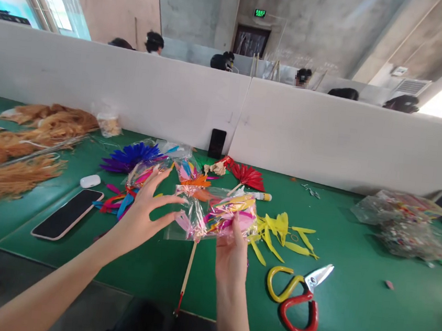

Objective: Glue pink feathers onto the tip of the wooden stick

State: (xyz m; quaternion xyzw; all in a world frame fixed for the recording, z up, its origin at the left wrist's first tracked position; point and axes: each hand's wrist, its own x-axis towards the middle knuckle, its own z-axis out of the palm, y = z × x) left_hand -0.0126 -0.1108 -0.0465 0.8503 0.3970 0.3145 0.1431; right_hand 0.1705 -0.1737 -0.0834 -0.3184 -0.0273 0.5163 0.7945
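My right hand (233, 248) grips a clear plastic bag (216, 207) of pink, yellow and white feather-like pieces, its thumb pressed on the front. Beside the bag's left end, my left hand (148, 202) is raised with its fingers spread; whether a fingertip touches the plastic I cannot tell. A thin wooden stick (188, 270) with a red lower end lies below the bag, its upper part hidden. Loose yellow feather-like pieces (277, 229) lie right of the bag. Past my left hand are a blue-purple feathery flower (133, 156) and more coloured pieces.
Scissors (301, 300) with yellow and red handles lie at right on the green table (356, 264). A phone (68, 214) and a white earphone case (90, 181) are at left, near tan fibre bundles (30, 140). A red flower (247, 176) lies before the white partition (327, 134). People sit beyond.
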